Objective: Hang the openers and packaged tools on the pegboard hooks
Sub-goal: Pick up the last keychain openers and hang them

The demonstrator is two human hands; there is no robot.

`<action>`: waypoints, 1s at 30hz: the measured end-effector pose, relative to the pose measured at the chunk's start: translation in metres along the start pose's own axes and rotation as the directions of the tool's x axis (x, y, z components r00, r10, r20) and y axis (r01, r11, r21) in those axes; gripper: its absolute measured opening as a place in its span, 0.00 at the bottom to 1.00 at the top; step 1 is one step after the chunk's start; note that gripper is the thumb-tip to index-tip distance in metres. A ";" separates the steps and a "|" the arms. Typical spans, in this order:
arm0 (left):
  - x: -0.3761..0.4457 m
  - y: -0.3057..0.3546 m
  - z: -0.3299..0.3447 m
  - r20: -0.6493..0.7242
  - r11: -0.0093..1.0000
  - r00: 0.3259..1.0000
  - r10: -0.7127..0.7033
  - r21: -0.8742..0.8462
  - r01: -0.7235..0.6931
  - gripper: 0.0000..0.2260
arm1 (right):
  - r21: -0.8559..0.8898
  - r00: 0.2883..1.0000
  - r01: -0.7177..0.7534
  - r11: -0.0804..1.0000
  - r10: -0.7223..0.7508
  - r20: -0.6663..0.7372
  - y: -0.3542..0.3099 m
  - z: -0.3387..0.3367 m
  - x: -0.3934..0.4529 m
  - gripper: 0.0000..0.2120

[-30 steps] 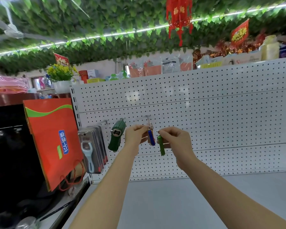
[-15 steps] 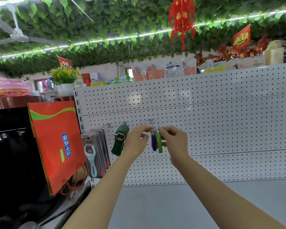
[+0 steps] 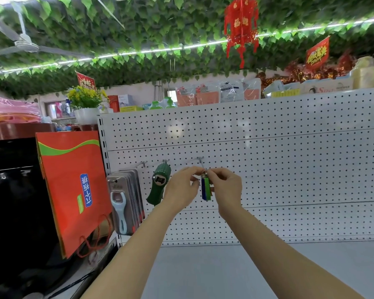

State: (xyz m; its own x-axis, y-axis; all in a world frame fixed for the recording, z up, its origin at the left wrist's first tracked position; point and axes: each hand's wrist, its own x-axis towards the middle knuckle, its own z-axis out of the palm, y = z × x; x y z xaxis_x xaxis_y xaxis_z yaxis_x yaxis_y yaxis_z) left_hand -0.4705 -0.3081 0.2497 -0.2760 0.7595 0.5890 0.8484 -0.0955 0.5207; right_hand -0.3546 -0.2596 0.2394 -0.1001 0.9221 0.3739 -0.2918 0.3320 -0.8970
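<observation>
Green opener (image 3: 206, 188), right hand (image 3: 226, 186) pinching

Matt white perforated metal pegboard (image 3: 289, 165), glossy plastic keyring openers (image 3: 206, 189), shiny blister pkgs (image 3: 125, 197), glossy orange paper bag (image 3: 71, 186)

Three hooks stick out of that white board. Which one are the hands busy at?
The rightmost hook. Both hands meet just under it at the blue and green openers; the other two carry packaged tools and a green opener.
</observation>
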 end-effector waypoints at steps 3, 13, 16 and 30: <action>0.001 -0.002 0.001 0.004 1.000 1.000 0.014 0.008 -0.014 0.18 | -0.019 1.000 0.010 1.000 -0.011 -0.008 0.007 0.002 0.003 0.06; -0.004 -0.003 0.000 0.011 1.000 1.000 0.027 0.001 -0.027 0.18 | -0.081 0.999 0.053 0.995 -0.052 0.015 0.020 0.001 0.009 0.08; -0.004 -0.003 -0.003 0.020 0.999 1.000 0.021 0.024 -0.021 0.19 | -0.109 0.998 0.066 0.992 -0.064 0.017 0.020 0.000 0.008 0.08; -0.013 -0.011 -0.018 0.084 0.975 0.996 0.026 0.216 -0.044 0.20 | -0.381 0.960 0.281 0.881 -0.260 0.107 0.008 -0.008 -0.003 0.04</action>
State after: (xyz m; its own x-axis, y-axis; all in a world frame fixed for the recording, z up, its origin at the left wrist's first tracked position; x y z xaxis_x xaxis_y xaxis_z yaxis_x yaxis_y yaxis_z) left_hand -0.4843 -0.3287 0.2469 -0.2143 0.8084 0.5483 0.9373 0.0124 0.3482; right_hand -0.3491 -0.2583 0.2297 -0.1223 0.7771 0.6173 0.0768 0.6276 -0.7748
